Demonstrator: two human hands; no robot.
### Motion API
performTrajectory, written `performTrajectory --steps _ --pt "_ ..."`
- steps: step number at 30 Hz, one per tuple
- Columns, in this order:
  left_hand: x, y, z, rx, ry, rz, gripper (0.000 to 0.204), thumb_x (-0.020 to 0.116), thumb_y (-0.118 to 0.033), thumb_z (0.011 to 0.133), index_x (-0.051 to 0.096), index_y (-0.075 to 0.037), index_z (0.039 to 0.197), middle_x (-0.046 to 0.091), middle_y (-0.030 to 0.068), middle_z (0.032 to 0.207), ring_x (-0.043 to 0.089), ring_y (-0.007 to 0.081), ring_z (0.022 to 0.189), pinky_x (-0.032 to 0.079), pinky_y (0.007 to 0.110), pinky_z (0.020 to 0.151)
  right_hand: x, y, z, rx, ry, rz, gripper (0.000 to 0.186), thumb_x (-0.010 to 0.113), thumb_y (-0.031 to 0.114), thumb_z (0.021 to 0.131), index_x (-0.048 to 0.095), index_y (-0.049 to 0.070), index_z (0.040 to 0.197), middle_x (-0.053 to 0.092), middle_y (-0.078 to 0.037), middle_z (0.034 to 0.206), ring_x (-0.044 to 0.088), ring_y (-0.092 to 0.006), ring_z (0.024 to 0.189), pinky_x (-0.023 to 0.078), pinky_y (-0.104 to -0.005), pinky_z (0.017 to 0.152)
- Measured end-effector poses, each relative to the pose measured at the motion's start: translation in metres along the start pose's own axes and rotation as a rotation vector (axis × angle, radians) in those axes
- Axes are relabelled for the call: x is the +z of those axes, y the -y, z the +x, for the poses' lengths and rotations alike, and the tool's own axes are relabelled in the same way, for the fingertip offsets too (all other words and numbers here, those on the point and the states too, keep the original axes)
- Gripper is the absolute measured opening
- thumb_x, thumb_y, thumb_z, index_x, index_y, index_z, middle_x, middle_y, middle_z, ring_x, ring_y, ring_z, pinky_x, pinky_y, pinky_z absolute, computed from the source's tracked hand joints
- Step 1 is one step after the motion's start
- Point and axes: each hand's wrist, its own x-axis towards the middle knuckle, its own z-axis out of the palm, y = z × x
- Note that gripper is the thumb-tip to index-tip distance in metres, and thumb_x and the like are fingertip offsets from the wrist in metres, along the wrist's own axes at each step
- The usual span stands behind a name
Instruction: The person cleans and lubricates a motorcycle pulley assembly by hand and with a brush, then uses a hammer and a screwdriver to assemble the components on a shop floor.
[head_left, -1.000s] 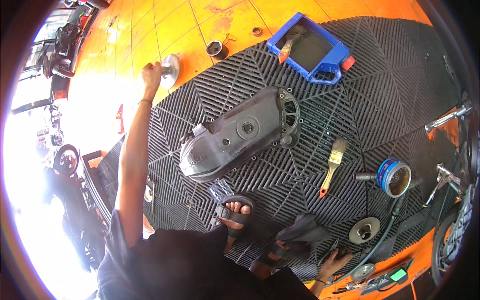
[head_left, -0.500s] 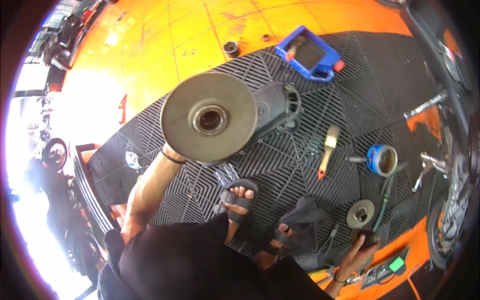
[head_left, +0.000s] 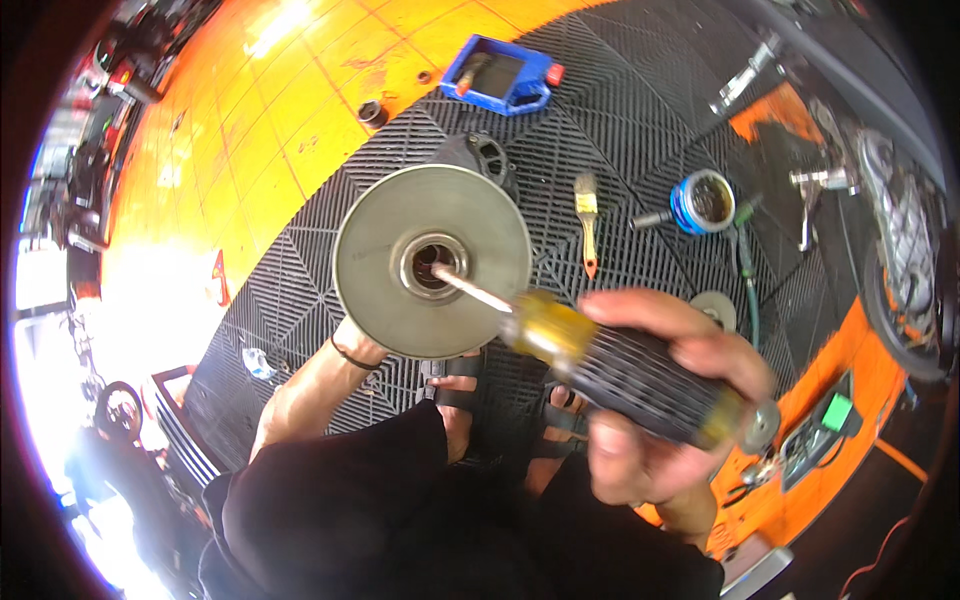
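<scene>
Over an orange floor [head_left: 240,150] and a ribbed black mat [head_left: 300,270], I am steadying a disc and aiming a screwdriver

Bright light is washing out the left side of the workshop, where parked motorbikes are standing. In the middle, my left hand [head_left: 362,340] is holding up the metal disc [head_left: 380,300] from behind, its flat face turning toward me; that face is hiding my fingers, so I cannot tell how tightly they are closing. My right hand [head_left: 735,365] is wrapping firmly around the black and yellow handle of the screwdriver [head_left: 640,375]. Its shaft is reaching across the disc, the tip sitting at the opening of the central hub; whether it is touching metal inside, I cannot tell. Behind the disc, a dark casing [head_left: 465,155] is lying on the mat, mostly hidden. A paintbrush [head_left: 587,220] is lying to its right, near a blue tin [head_left: 685,208]. Farther off, a cut-open blue container [head_left: 478,98] is holding another brush [head_left: 470,72].
</scene>
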Motion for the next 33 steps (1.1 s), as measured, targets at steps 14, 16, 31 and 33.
performTrajectory --steps 14,16,31,33 --pt "0.005 -0.012 -0.018 -0.105 -0.129 0.117 0.043 0.048 -0.028 0.109 0.052 -0.003 0.143 0.061 0.0148 0.139 0.062 0.0271 0.122 0.053 0.044 0.105 0.010 -0.021 -0.015 -0.008 0.023 -0.135 0.051 0.075 -0.011 0.075 0.055 -0.006 0.121 0.065 -0.021 0.112 0.069 -0.0404 0.109 0.060 -0.0430 0.088" --pt "0.007 -0.014 -0.020 -0.109 -0.145 0.130 0.043 0.048 -0.028 0.109 0.052 -0.003 0.143 0.061 0.0148 0.139 0.062 0.0273 0.122 0.054 0.044 0.105 0.006 -0.020 -0.012 -0.009 0.063 -0.119 0.050 0.075 -0.012 0.074 0.056 -0.006 0.121 0.065 -0.021 0.112 0.069 -0.0401 0.110 0.060 -0.0428 0.088" --pt "-0.014 -0.012 -0.020 -0.093 -0.093 -0.008 0.048 0.048 -0.035 0.107 0.052 -0.004 0.143 0.061 0.0166 0.139 0.062 0.0300 0.123 0.054 0.047 0.105 -0.044 -0.048 -0.012 0.248 0.153 0.173 0.046 0.064 0.000 0.093 0.039 -0.001 0.131 0.059 -0.030 0.125 0.065 -0.0310 0.116 0.053 -0.0412 0.102" --pt "-0.015 -0.011 -0.019 -0.096 -0.086 -0.117 0.051 0.050 -0.040 0.106 0.053 -0.005 0.143 0.061 0.0175 0.139 0.062 0.0318 0.125 0.054 0.051 0.105 -0.036 -0.059 -0.018 0.278 -0.017 0.433 0.045 0.062 0.005 0.096 0.036 0.001 0.133 0.058 -0.031 0.126 0.065 -0.0307 0.115 0.054 -0.0422 0.102"
